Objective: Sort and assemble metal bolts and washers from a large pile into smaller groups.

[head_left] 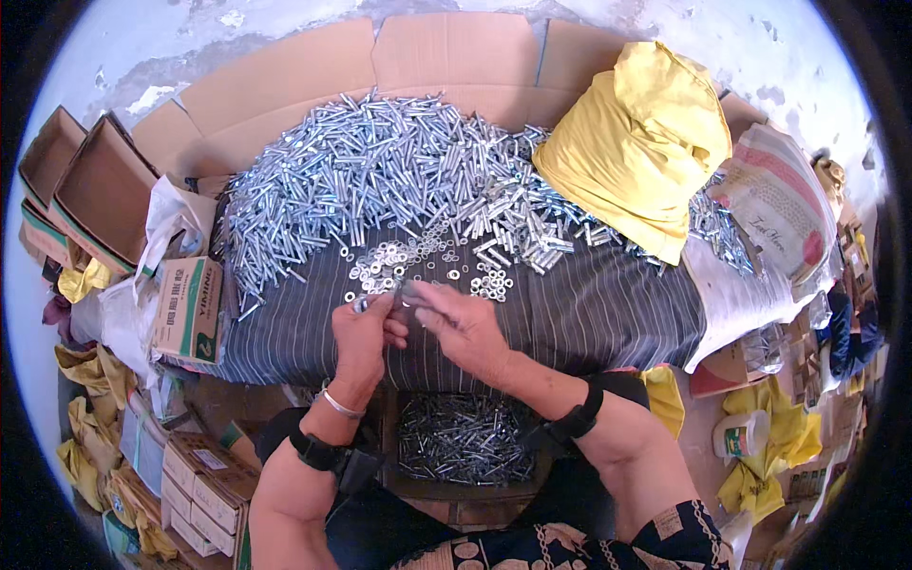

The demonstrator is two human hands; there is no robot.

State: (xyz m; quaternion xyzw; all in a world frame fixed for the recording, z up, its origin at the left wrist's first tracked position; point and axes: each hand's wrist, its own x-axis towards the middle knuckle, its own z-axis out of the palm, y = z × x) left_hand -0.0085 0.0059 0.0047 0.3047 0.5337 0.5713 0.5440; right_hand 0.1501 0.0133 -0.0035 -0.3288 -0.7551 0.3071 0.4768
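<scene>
My left hand (362, 332) is closed in front of the washers, with a small shiny metal piece (359, 304) showing at its fingers. Close beside it, my right hand (465, 331) has its fingers bent together toward the left fingertips. Whatever it pinches is hidden or too small to name. Just beyond both hands, loose flat washers (391, 256) lie scattered on a dark striped cloth (304, 328). A small cluster of nuts (491, 282) sits to the right of them. Behind these rises a large heap of silvery metal anchor bolts (380, 161).
A yellow sack (636, 142) rests on the heap's right side, with a white woven sack (779, 195) beyond it. Open cardboard boxes (104, 195) stand at the left. Below the table edge, between my legs, a box holds more bolts (465, 442). Cardboard sheets (456, 57) line the back.
</scene>
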